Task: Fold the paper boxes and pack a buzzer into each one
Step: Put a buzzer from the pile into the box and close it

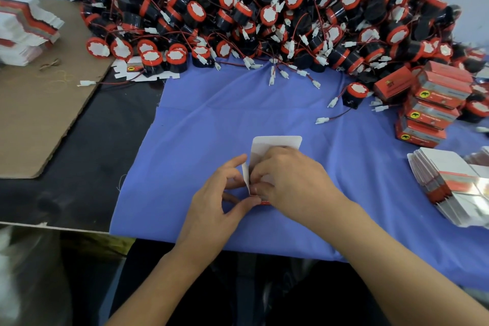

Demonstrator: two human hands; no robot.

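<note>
A white paper box (275,144) with a red printed edge stands partly folded on the blue cloth (211,124) at the centre. My right hand (288,180) covers most of it, its fingers curled over the box body. My left hand (219,193) pinches the box's left side flap between thumb and fingers. A big heap of black and red buzzers (264,8) with red wires and white plugs fills the back of the table. One loose buzzer (354,95) lies apart at the right.
Folded red boxes (434,106) are stacked at the right edge. Flat box blanks (455,182) lie fanned at the near right. Another blank stack (23,29) sits at the far left on brown cardboard (45,103). Loose plugs trail onto the cloth.
</note>
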